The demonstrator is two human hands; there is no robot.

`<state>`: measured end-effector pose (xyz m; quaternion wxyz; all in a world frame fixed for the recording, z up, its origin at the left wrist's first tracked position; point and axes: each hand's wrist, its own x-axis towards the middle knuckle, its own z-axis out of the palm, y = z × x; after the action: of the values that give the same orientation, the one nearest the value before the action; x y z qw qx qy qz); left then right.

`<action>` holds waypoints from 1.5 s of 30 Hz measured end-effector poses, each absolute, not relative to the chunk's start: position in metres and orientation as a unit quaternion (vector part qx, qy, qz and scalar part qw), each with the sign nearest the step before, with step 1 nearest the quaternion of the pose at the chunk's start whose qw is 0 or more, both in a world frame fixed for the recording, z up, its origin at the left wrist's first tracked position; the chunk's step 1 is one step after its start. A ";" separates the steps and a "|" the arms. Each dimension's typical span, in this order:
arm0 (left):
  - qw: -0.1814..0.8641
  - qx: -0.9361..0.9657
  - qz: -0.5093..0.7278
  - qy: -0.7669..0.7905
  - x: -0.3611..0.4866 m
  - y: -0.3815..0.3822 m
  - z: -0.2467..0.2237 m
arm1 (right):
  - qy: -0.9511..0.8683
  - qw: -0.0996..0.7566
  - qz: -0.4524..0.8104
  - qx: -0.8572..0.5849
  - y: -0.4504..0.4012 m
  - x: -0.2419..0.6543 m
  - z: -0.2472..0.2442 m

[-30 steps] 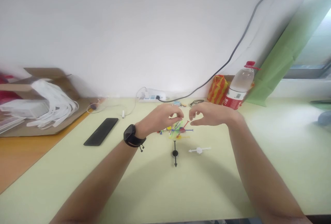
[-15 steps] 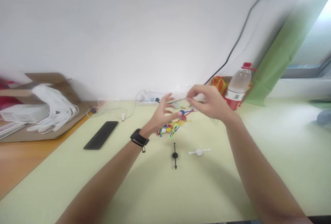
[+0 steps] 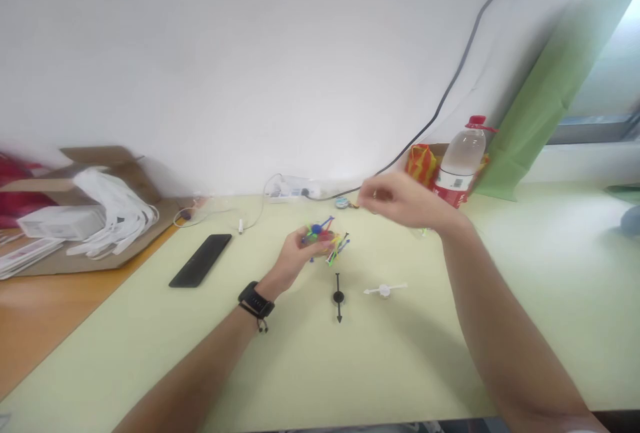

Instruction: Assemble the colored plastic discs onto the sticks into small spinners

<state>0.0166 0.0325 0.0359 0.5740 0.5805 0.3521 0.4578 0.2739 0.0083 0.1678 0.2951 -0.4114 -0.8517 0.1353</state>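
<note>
left hand in the coloured pieces, right hand raised beside them

our left hand (image 3: 290, 260) reaches into a bunch of coloured arrow pieces (image 3: 317, 228) on the pale table (image 3: 280, 373), thumb and fingers clamped on some of them; a blue one shows on top, with red beneath it. more pieces in green, yellow and blue lie just beyond the thumb.

our right hand (image 3: 400, 200) hangs above the table, to the right of the bunch and apart from it. its fingers curl in with the tips close together, but it is blurred and we cannot tell whether they touch or pinch anything.

nearer to us, a black arrow piece (image 3: 339, 297) lies pointing our way, and a white arrow piece (image 3: 385, 290) lies beside it, apart, pointing left. we wear a black wristband (image 3: 255, 300) on the left wrist. left of that hand is a flat black slab (image 3: 201, 260). by the wall we see a white power strip (image 3: 290, 191), and behind our right hand a bottle (image 3: 460, 160) with a red cap, next to a striped bag (image 3: 421, 164).
</note>
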 end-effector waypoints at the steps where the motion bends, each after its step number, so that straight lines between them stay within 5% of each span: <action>1: 0.573 0.563 0.474 0.360 0.010 0.031 0.030 | -0.881 0.207 0.182 -0.385 0.009 0.269 0.163; 5: 0.572 0.506 0.522 0.380 -0.005 0.032 0.014 | -0.914 -0.065 0.298 -0.268 0.014 0.226 0.131; 11: 0.537 0.549 0.509 0.389 -0.001 0.027 0.009 | -0.905 -0.181 0.254 -0.288 0.014 0.171 0.091; 17: 0.514 0.614 0.467 0.375 0.000 0.020 0.014 | -0.904 -0.131 0.310 -0.262 0.008 0.179 0.099; 25: 0.559 0.647 0.368 0.367 0.007 0.006 0.008 | -0.857 0.210 0.376 -0.282 0.002 0.223 0.155; 30: 0.567 0.659 0.337 0.362 0.012 0.001 0.005 | -0.780 0.401 0.309 -0.368 0.007 0.247 0.163; 35: 0.541 0.681 0.338 0.359 0.010 0.003 0.004 | -0.792 0.398 0.246 -0.393 0.010 0.244 0.158; 45: 0.518 0.687 0.379 0.341 0.013 0.001 0.005 | -0.879 0.258 0.119 -0.384 0.011 0.229 0.147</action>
<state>0.0131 0.0015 0.0046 0.5182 0.6867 0.3405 0.3794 0.2292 0.0109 0.1474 0.2576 -0.3837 -0.8787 0.1191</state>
